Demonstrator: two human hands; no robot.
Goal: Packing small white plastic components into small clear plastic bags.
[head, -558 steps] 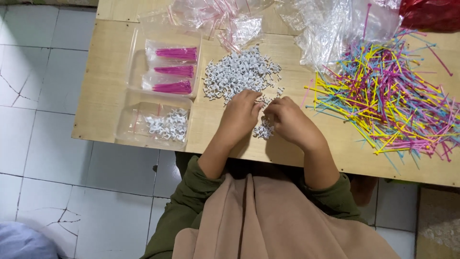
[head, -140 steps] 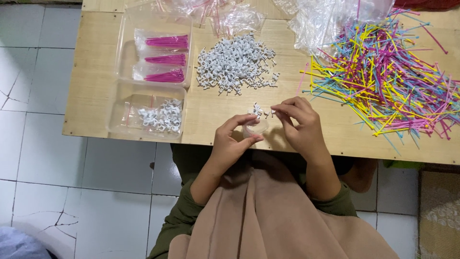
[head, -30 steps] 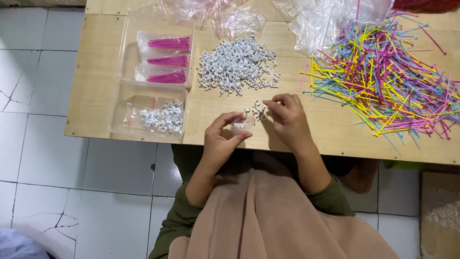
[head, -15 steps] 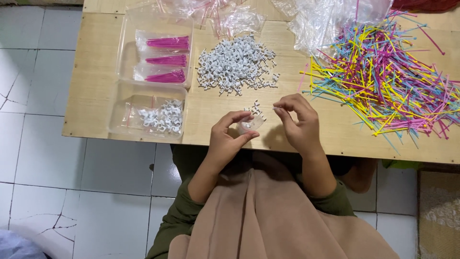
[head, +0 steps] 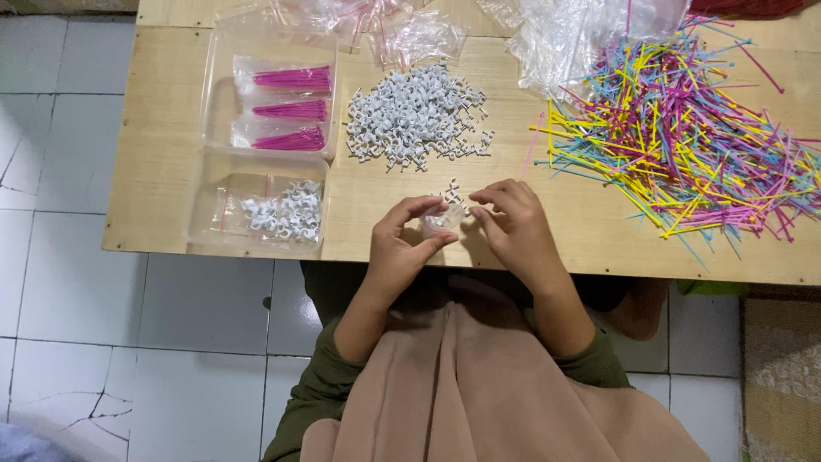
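My left hand pinches a small clear plastic bag between thumb and fingers, held open just above the near edge of the wooden table. My right hand is right beside it, fingertips at the bag's mouth; small white clips seem to be pinched there, but they are hard to make out. A few loose white cable clips lie just beyond the bag. Farther back sits a large heap of the same white clips.
Two clear trays stand at the left: the far tray holds three packets of pink ties, the near tray a packet of white clips. A spread of coloured cable ties covers the right. Crumpled clear bags lie at the back.
My right hand has come back from the loose clips to the mouth of the bag. My left hand has kept hold of the bag in nearly the same place.
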